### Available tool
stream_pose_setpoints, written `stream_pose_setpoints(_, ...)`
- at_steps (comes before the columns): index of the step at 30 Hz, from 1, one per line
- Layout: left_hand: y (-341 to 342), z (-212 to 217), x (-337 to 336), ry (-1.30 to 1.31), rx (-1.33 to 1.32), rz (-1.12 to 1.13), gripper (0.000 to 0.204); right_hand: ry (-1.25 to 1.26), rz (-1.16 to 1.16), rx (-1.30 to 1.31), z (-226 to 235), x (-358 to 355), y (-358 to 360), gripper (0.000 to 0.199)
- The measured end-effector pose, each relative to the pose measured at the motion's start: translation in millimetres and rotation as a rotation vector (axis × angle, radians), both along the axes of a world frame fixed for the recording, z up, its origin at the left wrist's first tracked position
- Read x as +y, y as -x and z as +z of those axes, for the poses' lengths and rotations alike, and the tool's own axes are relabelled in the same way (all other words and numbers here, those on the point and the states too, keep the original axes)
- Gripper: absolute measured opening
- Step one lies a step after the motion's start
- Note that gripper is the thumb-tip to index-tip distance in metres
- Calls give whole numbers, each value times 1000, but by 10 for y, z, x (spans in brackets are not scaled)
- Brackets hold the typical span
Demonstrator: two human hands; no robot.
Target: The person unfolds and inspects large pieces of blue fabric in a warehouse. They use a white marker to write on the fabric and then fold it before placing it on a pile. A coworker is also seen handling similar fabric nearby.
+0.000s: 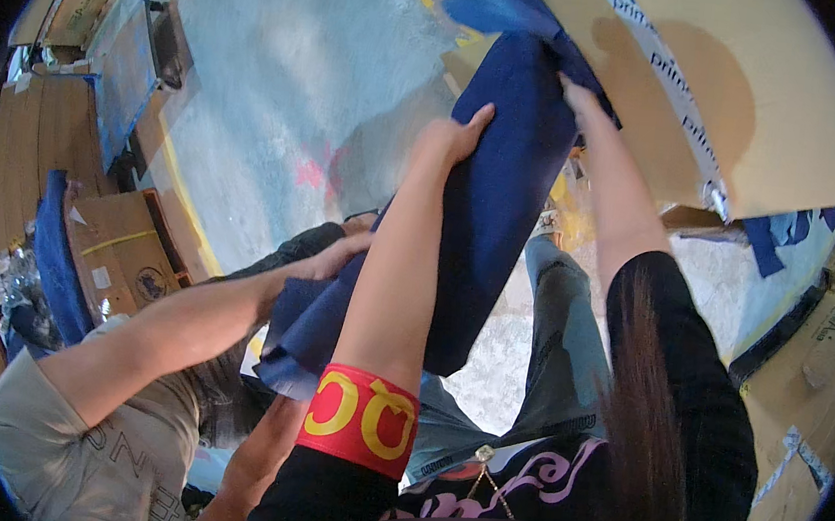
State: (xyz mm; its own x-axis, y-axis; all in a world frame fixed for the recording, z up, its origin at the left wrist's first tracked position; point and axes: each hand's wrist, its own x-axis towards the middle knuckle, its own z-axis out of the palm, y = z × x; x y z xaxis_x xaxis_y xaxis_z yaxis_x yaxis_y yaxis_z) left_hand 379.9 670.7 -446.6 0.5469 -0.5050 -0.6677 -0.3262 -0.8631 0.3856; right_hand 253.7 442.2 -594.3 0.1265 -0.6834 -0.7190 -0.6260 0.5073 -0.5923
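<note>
A long piece of dark blue cloth (513,159) stretches from the upper middle down toward the lower left, between my arms. My left hand (458,134) grips its left edge, thumb on top and the other fingers mostly hidden. On the opposite edge, farther up, my right hand (580,97) is closed on the cloth. The far end folds over as a lighter blue flap (507,10). At the near left end, a co-worker's hand (338,253) holds the same cloth, which hangs in loose folds there.
The co-worker in a grey shirt (135,424) stands close on my left. A large taped cardboard box (794,106) fills the upper right, with blue cloth scraps (776,240) below it. Stacked flattened cardboard (31,153) and a wheeled cart (125,82) stand at the left.
</note>
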Motion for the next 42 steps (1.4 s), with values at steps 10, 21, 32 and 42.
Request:
stream_pose_setpoints(10,53,133,632,98,-172,-1,80,357,454,714,863,567,39,66)
stream_pose_setpoints(21,348,1016,2313,203,-183,84,77,463,564,447,1605,1788,480,68)
stream_pose_setpoints(32,720,2617,2853,104,-127,0,69,-191,92,-295,4132,2833,1423,65)
stream_pose_setpoints(42,685,2820,2050,-117,-170,-49,76,-645,182,-356,3000,2119,1052,65)
